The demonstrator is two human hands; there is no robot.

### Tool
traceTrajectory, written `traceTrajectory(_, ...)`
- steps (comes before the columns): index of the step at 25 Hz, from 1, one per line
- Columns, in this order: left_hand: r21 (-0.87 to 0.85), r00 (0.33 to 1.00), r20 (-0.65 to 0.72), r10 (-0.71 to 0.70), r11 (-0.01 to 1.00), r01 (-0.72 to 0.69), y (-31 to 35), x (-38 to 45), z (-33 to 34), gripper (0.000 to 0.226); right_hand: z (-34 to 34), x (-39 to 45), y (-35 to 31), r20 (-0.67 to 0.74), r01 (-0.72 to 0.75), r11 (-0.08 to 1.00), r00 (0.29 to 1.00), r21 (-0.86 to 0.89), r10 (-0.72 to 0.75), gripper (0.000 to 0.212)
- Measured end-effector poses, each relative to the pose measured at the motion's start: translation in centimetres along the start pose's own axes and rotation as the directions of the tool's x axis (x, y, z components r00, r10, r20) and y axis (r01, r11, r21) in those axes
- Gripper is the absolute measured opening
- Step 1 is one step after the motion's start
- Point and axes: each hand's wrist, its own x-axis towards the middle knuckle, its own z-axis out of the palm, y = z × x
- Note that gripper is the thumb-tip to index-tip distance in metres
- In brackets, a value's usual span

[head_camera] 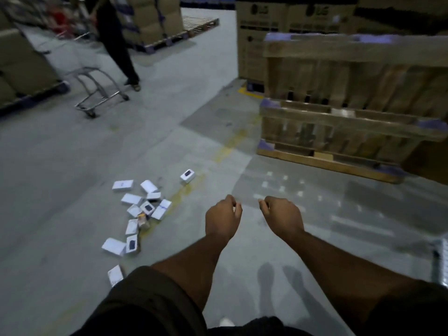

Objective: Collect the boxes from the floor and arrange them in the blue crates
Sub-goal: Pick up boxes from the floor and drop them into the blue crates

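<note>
Several small white boxes (143,207) lie scattered on the grey floor to my left; some show a dark phone picture on the lid. One box (187,176) sits apart, further ahead, and another (115,275) lies close to my left sleeve. My left hand (223,218) and my right hand (282,215) hang side by side in front of me, above bare floor to the right of the pile. Both have loosely curled fingers and hold nothing. No blue crate is in view.
Stacked wooden pallets (339,132) stand ahead on the right, with large cardboard cartons (257,32) behind them. A metal trolley (97,93) and a person in dark clothes (116,42) are at the far left. Cartons on pallets (21,69) line the left edge.
</note>
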Motion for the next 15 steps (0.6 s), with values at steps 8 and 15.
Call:
traceTrajectory(8, -0.040, 0.939, -0.087, -0.332, 0.943, 0.330, -13.2, -0.3, -4.4, 0.028, 5.2, 3.4, -13.3, 0.125, 0.277, 0.961, 0.953, 0.006, -0.275, 0.045)
traceTrajectory(15, -0.037, 0.795, -0.211, -0.568, 0.818, 0.574, -21.9, 2.1, -6.8, 0.027, 11.3, 9.1, -21.8, 0.264, 0.469, 0.881, 0.844, 0.056, -0.466, 0.039)
